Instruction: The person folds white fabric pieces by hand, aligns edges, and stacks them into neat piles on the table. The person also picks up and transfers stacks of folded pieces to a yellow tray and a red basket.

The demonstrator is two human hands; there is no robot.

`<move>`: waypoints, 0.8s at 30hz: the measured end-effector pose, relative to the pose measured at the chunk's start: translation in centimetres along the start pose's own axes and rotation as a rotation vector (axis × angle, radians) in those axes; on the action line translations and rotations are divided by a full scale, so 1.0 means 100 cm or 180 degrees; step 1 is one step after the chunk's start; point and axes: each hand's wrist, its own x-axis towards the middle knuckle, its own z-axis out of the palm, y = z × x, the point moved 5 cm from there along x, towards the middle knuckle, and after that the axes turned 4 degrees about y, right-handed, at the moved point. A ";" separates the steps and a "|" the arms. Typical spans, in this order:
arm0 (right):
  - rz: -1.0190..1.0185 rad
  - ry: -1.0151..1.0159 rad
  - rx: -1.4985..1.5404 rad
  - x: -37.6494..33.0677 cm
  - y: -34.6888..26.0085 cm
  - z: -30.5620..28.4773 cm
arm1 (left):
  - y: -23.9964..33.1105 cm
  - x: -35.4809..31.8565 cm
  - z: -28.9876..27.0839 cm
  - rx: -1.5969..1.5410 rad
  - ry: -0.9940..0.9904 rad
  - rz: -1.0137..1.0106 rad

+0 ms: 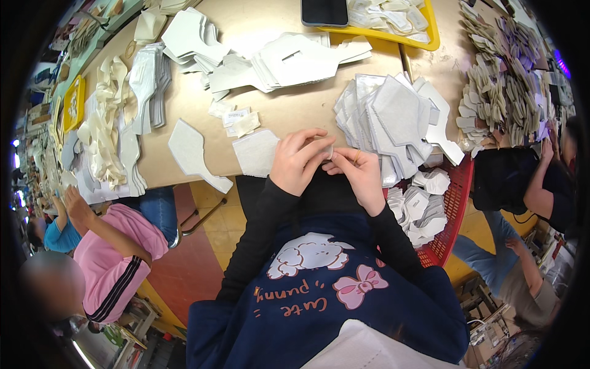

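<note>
Over the table's near edge, my left hand [301, 158] and my right hand [361, 175] meet with their fingertips pinched. A small whitish piece [329, 154] shows between them, mostly hidden by the fingers. Beside my left hand lies a flat pale grey panel [253, 152], partly covered by that hand. Left of it rests a single cut piece with a narrow tail [186, 147]. Small white labels [236, 120] lie just beyond the panel. A thick stack of pale, grey-edged angular panels [396, 114] stands just past my right hand.
More white cut pieces [295, 61] are piled farther back. A yellow tray [433, 31] of small pieces and a dark phone [324, 12] sit at the far edge. A red basket [453, 215] of folded pieces stands by my right arm. Co-workers sit on both sides.
</note>
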 end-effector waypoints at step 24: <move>0.0129 -0.0009 0.0268 0.003 0.003 0.000 | -0.009 0.007 -0.021 -0.1162 -0.0505 0.0215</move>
